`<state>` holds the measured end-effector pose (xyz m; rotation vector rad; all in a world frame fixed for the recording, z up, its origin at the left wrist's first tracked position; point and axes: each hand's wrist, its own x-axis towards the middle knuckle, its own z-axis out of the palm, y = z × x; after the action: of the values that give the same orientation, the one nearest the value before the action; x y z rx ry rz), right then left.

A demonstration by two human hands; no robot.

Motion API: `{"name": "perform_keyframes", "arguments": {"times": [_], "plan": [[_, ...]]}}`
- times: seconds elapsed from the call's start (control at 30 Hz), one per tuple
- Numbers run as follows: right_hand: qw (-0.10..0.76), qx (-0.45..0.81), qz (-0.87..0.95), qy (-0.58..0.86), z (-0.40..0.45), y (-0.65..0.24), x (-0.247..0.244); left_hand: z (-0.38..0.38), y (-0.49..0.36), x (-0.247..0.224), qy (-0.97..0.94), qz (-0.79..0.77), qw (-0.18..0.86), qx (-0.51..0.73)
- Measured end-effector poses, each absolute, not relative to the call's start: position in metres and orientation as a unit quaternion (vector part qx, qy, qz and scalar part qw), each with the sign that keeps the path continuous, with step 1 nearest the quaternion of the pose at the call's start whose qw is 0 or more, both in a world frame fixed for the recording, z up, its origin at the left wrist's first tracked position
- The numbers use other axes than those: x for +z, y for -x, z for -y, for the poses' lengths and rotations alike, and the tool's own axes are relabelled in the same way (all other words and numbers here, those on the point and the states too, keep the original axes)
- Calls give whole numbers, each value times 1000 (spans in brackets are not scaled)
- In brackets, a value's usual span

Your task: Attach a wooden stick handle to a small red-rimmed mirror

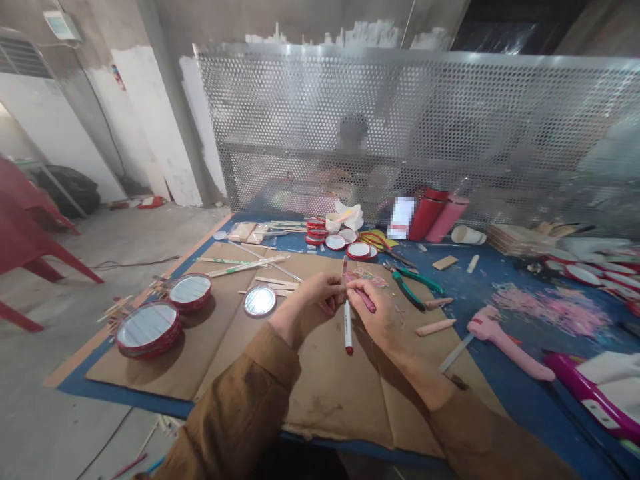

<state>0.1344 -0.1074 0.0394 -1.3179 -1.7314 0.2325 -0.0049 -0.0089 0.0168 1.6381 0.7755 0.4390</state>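
Observation:
Above the cardboard sheet [320, 407], my left hand [323, 291] pinches a small flat wooden stick [345, 267] that stands upright, with dark marks on it. My right hand [375, 312] is closed around a purple-pink pen [369, 302], its front end by the stick. The fingers partly hide where pen and stick meet. Just below my hands is a white marker with a red cap [349, 327]. Left of my left hand lies a small round mirror-like disc [260, 301]. Loose rubber bands [367, 277] lie behind my right hand.
Red-rimmed round tins [150, 330] stand at the left. Green-handled pliers [410, 288], a pink glue gun [510, 343] and a pile of rubber bands [550, 308] lie right. Red bottles [429, 215] and a perforated metal screen [310, 120] stand behind.

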Motion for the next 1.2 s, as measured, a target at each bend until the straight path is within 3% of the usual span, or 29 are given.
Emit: {"name": "perform_keyframes", "arguments": {"times": [1.2], "plan": [[437,100,709,544,105,-137,32,9,5,15,-694,-346,599,198]]}}
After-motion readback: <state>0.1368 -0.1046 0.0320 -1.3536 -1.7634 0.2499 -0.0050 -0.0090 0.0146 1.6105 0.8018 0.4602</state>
